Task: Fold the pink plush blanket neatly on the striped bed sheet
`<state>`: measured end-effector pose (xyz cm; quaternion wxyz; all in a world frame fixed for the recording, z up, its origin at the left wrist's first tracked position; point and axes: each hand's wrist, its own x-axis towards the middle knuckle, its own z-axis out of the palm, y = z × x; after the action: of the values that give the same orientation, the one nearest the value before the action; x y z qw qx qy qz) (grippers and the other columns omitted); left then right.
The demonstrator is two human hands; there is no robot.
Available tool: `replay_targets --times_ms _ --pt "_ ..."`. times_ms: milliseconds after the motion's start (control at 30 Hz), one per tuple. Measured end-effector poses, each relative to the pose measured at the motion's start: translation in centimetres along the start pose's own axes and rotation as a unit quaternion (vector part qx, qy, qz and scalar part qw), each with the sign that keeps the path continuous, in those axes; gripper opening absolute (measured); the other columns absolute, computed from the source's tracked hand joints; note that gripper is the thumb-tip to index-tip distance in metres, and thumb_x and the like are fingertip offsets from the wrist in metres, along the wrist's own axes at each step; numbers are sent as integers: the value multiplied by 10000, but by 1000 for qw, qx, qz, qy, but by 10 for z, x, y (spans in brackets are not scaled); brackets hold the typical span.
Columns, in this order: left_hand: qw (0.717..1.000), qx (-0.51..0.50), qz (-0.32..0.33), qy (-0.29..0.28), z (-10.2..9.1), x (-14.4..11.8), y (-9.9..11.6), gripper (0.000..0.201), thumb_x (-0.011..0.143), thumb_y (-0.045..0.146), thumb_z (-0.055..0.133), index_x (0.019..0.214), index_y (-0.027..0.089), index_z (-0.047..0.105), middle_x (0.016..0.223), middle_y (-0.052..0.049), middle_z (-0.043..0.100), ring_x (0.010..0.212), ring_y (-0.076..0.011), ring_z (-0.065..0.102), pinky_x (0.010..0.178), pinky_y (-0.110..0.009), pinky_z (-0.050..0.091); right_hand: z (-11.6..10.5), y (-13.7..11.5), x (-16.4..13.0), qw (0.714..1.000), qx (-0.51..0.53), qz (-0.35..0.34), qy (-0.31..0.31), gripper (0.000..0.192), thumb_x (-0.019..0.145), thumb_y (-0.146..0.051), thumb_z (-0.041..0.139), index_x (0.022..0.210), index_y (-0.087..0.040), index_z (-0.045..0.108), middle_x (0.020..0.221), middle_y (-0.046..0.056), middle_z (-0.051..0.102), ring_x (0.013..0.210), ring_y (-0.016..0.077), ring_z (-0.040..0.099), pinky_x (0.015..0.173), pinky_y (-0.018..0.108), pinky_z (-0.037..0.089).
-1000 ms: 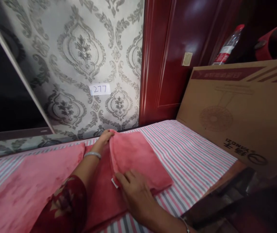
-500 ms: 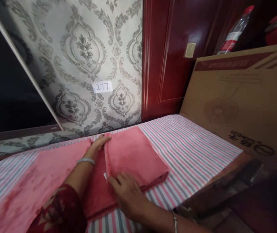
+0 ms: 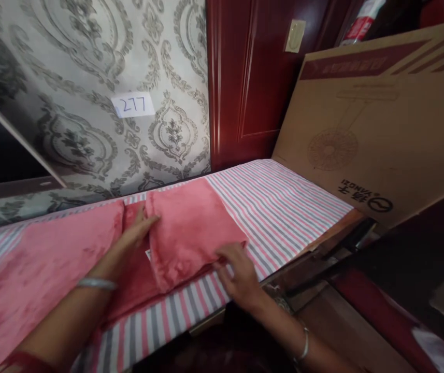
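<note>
A pink plush cloth (image 3: 190, 228) lies partly folded on the striped cover, with its right part doubled over into a thick flap. A small white tag shows at the flap's left edge, and a darker layer lies beside it. My left hand (image 3: 140, 228) rests at that left edge, thumb on the flap and the other fingers stretched over the darker layer. At the flap's front right corner, my right hand (image 3: 241, 274) has its fingers bent around the cloth's edge. Its fingertips are partly hidden against the fabric.
The striped cover (image 3: 280, 202) runs along the patterned wall. A paper marked 277 (image 3: 133, 105) is on that wall. To the right stands a large cardboard box (image 3: 385, 124) with a bottle (image 3: 357, 28) behind its top edge. A dark screen (image 3: 0, 140) is at the left.
My right hand has moved from the flap's front left corner rightward along the front edge to its right corner. My left hand stays at the left edge. The view has shifted.
</note>
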<state>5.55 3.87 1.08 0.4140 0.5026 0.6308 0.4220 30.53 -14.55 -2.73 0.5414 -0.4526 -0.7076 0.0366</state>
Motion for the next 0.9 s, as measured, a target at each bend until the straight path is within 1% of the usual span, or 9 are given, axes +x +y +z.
replay_targets --times_ms 100,200,267,400,500,633,733,800,900 --pt "997 -65 -45 -18 2 -48 -11 975 757 232 740 1577 299 216 1482 -109 527 1240 -304 607 943 -402 576 -26 37 -15 987 -37 126 97 336 912 -301 563 1232 -203 537 1098 104 614 955 226 592 787 380 533" --pt "994 -104 -19 -15 7 -85 -21 991 762 233 745 1582 325 197 1591 -65 398 1401 -276 461 1049 -349 518 -28 64 -21 975 -17 209 71 622 842 -361 605 1408 -179 424 1236 140 582 934 215 605 775 376 556" --pt "994 -110 -7 4 9 -96 -24 962 773 226 733 1577 328 214 1606 -48 376 1431 -262 422 1061 -324 511 -21 71 -18 972 -8 233 29 700 817 -368 595 1454 -161 390 1240 144 601 902 213 626 797 385 557" --pt "992 -117 -44 24 9 -95 -25 886 763 77 607 1552 313 280 1560 -49 450 1318 -254 557 950 -306 586 -14 71 -2 963 -59 262 -31 727 790 -340 579 1464 -119 418 1162 143 675 956 272 667 856 410 533" --pt "991 -121 -48 29 7 -92 -29 885 741 26 559 1542 302 304 1590 -38 406 1334 -236 541 962 -297 574 -15 72 5 951 -94 289 -53 689 751 -190 509 1437 -128 478 1077 116 723 913 270 690 839 383 531" --pt "987 -161 -16 19 5 -96 -37 840 711 42 617 1493 263 407 1583 -51 418 1396 -233 469 1073 -309 489 -13 76 -1 964 -104 241 -36 676 694 -96 449 1354 -156 584 1219 104 705 1082 259 662 940 365 511" --pt "980 -199 -24 1 0 -100 -37 838 715 125 717 1489 246 422 1524 -86 487 1319 -249 545 1025 -314 519 -10 79 -7 972 -104 210 -22 688 710 -92 431 1374 -176 587 1265 90 690 1129 250 645 971 369 505" --pt "979 -198 -42 -2 -5 -97 -34 886 718 184 775 1514 243 390 1406 -104 588 1188 -235 633 943 -294 551 -9 81 -11 974 -96 202 -23 709 728 -97 425 1417 -198 560 1242 78 699 1102 245 654 949 370 519" --pt "981 -188 -53 6 -12 -79 -27 970 700 218 826 1542 223 344 1054 -74 715 878 -190 707 794 -274 568 -8 85 -14 976 -91 195 -27 723 739 -107 420 1443 -218 543 1198 71 710 1059 247 665 907 372 537"
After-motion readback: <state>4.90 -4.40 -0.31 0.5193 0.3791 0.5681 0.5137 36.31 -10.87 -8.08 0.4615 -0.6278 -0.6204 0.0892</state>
